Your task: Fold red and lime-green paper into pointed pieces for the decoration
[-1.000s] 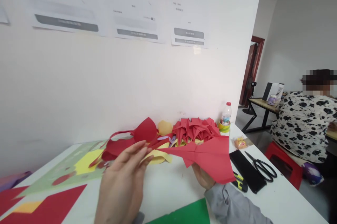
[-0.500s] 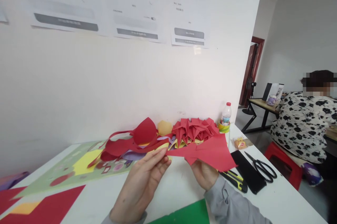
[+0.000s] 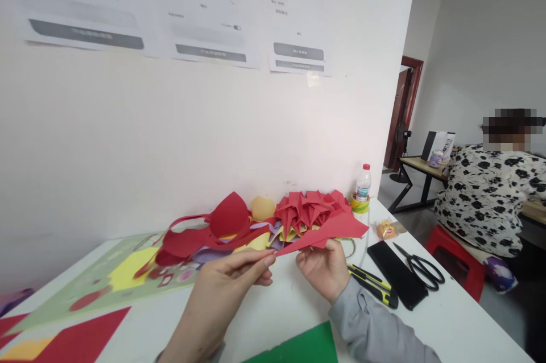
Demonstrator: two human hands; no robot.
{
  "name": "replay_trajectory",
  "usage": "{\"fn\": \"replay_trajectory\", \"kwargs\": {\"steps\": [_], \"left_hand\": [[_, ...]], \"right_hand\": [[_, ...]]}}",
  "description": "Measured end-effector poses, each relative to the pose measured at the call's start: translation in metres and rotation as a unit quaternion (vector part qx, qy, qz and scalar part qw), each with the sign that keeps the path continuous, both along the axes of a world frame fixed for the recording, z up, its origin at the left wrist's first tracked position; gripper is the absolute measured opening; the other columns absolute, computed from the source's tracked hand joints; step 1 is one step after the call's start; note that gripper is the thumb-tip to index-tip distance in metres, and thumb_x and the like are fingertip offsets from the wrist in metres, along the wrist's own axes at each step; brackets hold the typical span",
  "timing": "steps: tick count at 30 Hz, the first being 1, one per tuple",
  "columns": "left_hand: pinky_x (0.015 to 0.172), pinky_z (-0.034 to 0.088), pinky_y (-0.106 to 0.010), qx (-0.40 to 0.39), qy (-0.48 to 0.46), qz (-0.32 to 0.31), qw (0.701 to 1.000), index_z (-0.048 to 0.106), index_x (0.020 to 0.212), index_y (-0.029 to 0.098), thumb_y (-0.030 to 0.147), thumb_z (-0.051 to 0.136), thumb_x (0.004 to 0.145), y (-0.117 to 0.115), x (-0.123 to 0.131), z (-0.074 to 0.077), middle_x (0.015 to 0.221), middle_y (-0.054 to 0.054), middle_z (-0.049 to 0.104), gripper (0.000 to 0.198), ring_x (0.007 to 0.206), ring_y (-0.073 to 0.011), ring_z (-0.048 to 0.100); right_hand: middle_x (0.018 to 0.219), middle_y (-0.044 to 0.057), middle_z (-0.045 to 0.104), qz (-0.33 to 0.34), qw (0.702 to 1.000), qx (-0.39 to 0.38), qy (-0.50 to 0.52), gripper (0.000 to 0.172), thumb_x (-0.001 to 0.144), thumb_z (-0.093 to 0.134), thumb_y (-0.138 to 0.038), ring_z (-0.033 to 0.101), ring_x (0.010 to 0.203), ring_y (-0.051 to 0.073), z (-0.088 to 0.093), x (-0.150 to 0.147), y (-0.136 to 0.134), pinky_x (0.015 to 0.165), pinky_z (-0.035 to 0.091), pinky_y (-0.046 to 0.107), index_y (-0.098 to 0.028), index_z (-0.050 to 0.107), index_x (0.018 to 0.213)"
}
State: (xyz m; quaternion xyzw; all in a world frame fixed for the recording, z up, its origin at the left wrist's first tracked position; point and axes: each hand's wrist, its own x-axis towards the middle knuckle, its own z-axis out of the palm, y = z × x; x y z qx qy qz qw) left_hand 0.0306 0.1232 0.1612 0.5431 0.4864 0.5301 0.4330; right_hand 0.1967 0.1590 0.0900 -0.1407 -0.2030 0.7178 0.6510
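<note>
Above the white table, a folded piece of red paper [image 3: 326,231] is stretched between both hands. My left hand [image 3: 239,275] pinches its narrow pointed tip between thumb and fingers. Its wider part rests in my right hand [image 3: 326,269], whose fingers curl under and behind it; the sleeve there is grey. Just behind the held paper lies a pile of folded red paper pieces [image 3: 313,209]. Beside that pile are curved red cut-outs [image 3: 230,216] and a pale orange paper shape [image 3: 263,207]. A green sheet [image 3: 298,346] lies below my hands.
On the right lie a yellow-black utility knife [image 3: 373,286], a black flat case [image 3: 398,275], scissors [image 3: 420,269] and a wrapped snack [image 3: 386,229]. A bottle [image 3: 363,184] stands inside a tape roll [image 3: 359,204]. Red sheets [image 3: 85,337] lie front left. Another person [image 3: 490,198] sits beyond the table.
The red paper has been tilted, so its broad face now shows as a narrower strip. My left hand has turned palm down, still pinching the tip. The view has shifted slightly.
</note>
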Motion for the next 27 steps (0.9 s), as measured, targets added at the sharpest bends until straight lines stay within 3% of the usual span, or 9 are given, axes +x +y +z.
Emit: {"fn": "replay_trajectory", "kwargs": {"steps": [5,9,12,16,18,22,27], "left_hand": [[0.056,0.056,-0.029,0.008,0.027,-0.021,0.999,0.074,0.060,0.020,0.051,0.081,0.045,-0.004,-0.004,0.004,0.056,-0.004,0.067,0.035,0.052,-0.0180,0.061],[0.059,0.057,-0.030,-0.059,-0.005,-0.063,0.996,0.073,0.092,0.019,0.054,0.082,0.054,-0.003,-0.010,-0.001,0.071,-0.004,0.070,0.051,0.064,-0.0194,0.064],[0.058,0.056,-0.029,-0.139,-0.072,-0.121,0.980,0.067,0.101,0.019,0.050,0.083,0.057,0.000,-0.007,-0.008,0.080,-0.004,0.069,0.056,0.069,-0.0185,0.064],[0.051,0.051,-0.023,-0.196,-0.110,-0.155,0.962,0.065,0.097,0.018,0.043,0.088,0.051,0.002,0.006,-0.016,0.062,0.001,0.063,0.057,0.058,-0.0138,0.059],[0.050,0.050,-0.023,-0.183,-0.115,-0.134,0.967,0.063,0.094,0.019,0.041,0.090,0.045,0.002,0.013,-0.019,0.059,0.003,0.061,0.060,0.053,-0.0123,0.057],[0.052,0.054,-0.027,-0.118,-0.113,-0.039,0.986,0.062,0.092,0.020,0.038,0.092,0.033,0.004,0.023,-0.024,0.075,0.000,0.068,0.069,0.057,-0.0154,0.061],[0.056,0.056,-0.026,-0.057,-0.082,0.029,0.995,0.063,0.091,0.020,0.042,0.091,0.037,0.013,0.022,-0.036,0.084,-0.001,0.069,0.064,0.067,-0.0173,0.064]], "right_hand": [[0.069,-0.001,0.067,0.014,1.000,-0.007,0.002,0.010,0.067,0.062,-0.009,0.057,0.062,0.012,0.002,0.001,0.002,0.061,0.043,0.024,-0.019,0.063,0.070],[0.068,-0.001,0.067,0.043,0.999,-0.004,-0.004,0.009,0.065,0.061,-0.010,0.055,0.060,0.010,0.006,-0.002,-0.001,0.059,0.042,0.022,-0.017,0.065,0.071],[0.070,0.002,0.069,0.063,0.998,0.019,-0.019,0.010,0.064,0.060,-0.010,0.058,0.065,0.013,0.010,-0.007,-0.006,0.062,0.043,0.024,-0.014,0.066,0.071],[0.068,0.002,0.068,0.077,0.995,0.037,-0.049,0.007,0.064,0.060,-0.013,0.058,0.065,0.014,0.011,-0.013,-0.010,0.064,0.043,0.025,-0.014,0.065,0.069],[0.067,0.001,0.067,0.077,0.996,0.007,-0.047,0.007,0.063,0.061,-0.013,0.057,0.062,0.012,0.010,-0.013,-0.010,0.062,0.041,0.023,-0.014,0.064,0.070],[0.071,0.003,0.068,0.066,0.994,-0.080,-0.028,0.013,0.066,0.061,-0.019,0.059,0.060,0.012,0.006,-0.012,-0.002,0.054,0.038,0.022,-0.014,0.064,0.077],[0.057,0.002,0.061,-0.018,0.981,-0.194,-0.012,0.008,0.062,0.063,-0.017,0.052,0.045,0.011,-0.004,-0.013,0.009,0.045,0.030,0.021,-0.016,0.056,0.067]]}}
